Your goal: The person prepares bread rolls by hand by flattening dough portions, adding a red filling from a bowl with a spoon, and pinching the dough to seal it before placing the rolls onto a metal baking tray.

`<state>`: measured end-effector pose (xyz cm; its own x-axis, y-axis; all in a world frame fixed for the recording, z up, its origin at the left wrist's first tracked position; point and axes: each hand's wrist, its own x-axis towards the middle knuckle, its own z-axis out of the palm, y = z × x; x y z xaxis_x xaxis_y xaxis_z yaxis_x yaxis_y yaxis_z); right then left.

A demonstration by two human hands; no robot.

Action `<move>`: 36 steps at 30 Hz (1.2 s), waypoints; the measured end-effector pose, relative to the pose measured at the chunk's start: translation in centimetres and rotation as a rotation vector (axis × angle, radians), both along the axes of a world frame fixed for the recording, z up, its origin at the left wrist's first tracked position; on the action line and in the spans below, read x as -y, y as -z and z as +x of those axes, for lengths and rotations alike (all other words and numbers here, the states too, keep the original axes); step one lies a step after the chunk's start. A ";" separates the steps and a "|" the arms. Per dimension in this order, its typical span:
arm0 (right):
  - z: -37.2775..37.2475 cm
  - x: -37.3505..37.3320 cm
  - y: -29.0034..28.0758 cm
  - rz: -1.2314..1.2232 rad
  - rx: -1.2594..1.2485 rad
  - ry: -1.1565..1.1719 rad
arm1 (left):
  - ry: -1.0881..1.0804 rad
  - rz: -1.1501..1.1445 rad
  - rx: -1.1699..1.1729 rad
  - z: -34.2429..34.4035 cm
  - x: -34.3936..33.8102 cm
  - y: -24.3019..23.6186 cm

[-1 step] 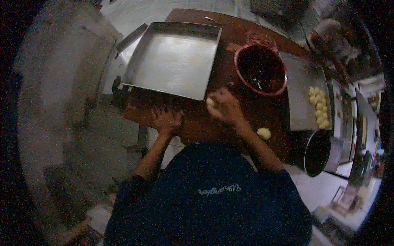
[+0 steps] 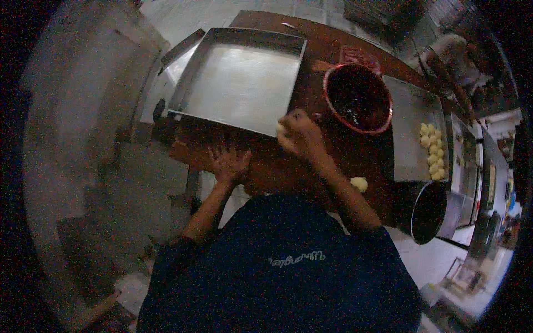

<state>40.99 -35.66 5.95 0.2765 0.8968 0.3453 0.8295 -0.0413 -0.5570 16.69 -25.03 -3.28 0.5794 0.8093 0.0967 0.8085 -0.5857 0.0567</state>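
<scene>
My left hand (image 2: 229,164) lies on the brown wooden table (image 2: 261,172) with fingers spread, below a large empty metal tray (image 2: 239,83). Curled at that tray's lower right corner, my right hand (image 2: 305,136) grips a pale yellow dough piece (image 2: 282,129), partly hidden by its fingers. A red-rimmed bowl (image 2: 358,97) with dark contents stands to the upper right of this hand. A single pale dough ball (image 2: 358,183) sits on the table by my right forearm. Further right, several similar dough balls (image 2: 432,150) lie in rows on a grey tray (image 2: 408,133).
A dark round pot (image 2: 428,212) stands below the grey tray. Another person (image 2: 447,64) is bent over at the upper right. A red item (image 2: 358,55) lies behind the bowl. A pale wall (image 2: 83,111) fills the left, and shelving with items (image 2: 497,183) runs along the far right.
My right hand has shifted slightly up and left with the dough piece. The bowl and grey tray appear a little lower and further right in the picture.
</scene>
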 end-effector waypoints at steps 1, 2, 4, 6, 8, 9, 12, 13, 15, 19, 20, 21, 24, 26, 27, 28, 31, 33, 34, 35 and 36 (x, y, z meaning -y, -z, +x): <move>0.3 -3.2 0.3 0.105 0.106 -0.014 | 0.033 0.031 0.057 -0.2 0.1 0.5; 0.2 -5.9 0.9 0.014 0.012 -0.015 | 0.025 0.023 0.041 -0.4 -0.1 1.1; 0.3 -10.9 1.2 -0.339 0.034 -0.077 | 0.033 0.004 0.039 1.1 0.1 1.3; 1.7 -12.4 9.7 -0.345 0.071 -0.037 | 0.015 -0.389 -0.079 3.6 -1.1 -2.0; -0.4 -11.6 10.0 -0.113 0.126 0.084 | -0.006 -0.545 -0.134 3.2 -3.2 -0.4; -0.5 -7.5 7.4 0.030 0.124 0.126 | 0.001 -0.514 -0.105 2.7 -4.4 2.6; 1.5 5.5 -0.2 0.045 -0.115 0.259 | -0.057 -0.358 -0.132 0.9 -2.1 8.0; 3.1 10.5 -0.7 -0.113 -0.213 0.515 | -0.103 -0.252 -0.194 0.5 -1.5 8.9; 6.4 20.1 -0.8 -0.366 -0.341 0.934 | -0.079 -0.042 -0.144 0.8 -0.5 7.8; 6.6 28.7 6.0 -0.439 -0.543 0.900 | -0.011 0.019 -0.061 1.7 -0.1 1.9; 5.4 27.9 8.2 -0.277 -0.563 0.795 | -0.060 -0.059 -0.129 1.4 0.2 1.1; 4.3 26.3 10.1 -0.101 -0.582 0.691 | -0.046 -0.180 -0.080 1.6 0.6 -1.2; 1.5 17.5 3.7 -0.094 -0.690 0.519 | 0.022 -0.634 0.221 4.8 2.9 -6.5; -3.6 12.0 -0.4 0.082 -0.601 0.147 | 0.073 -1.068 0.579 5.2 4.5 -5.4; -4.0 11.5 -1.0 0.088 -0.616 0.054 | 0.065 -1.093 0.627 5.4 5.3 -5.1; -4.3 10.7 -1.7 0.087 -0.634 -0.047 | 0.061 -1.111 0.689 6.0 5.6 -4.9; 0.1 10.3 1.3 -0.117 -0.517 0.216 | 0.147 -0.823 0.755 5.0 4.5 -3.9; 4.5 9.7 4.9 -0.253 -0.290 0.455 | 0.251 -0.336 0.466 2.6 4.1 -2.4; 6.8 9.4 7.8 -0.274 -0.146 0.482 | 0.349 -0.208 0.380 1.2 4.2 -0.9; 8.8 9.2 10.6 -0.280 -0.023 0.472 | 0.450 -0.075 0.302 0.5 3.9 0.8; 10.3 9.2 13.3 -0.274 0.089 0.464 | 0.562 0.067 0.224 0.8 3.2 1.5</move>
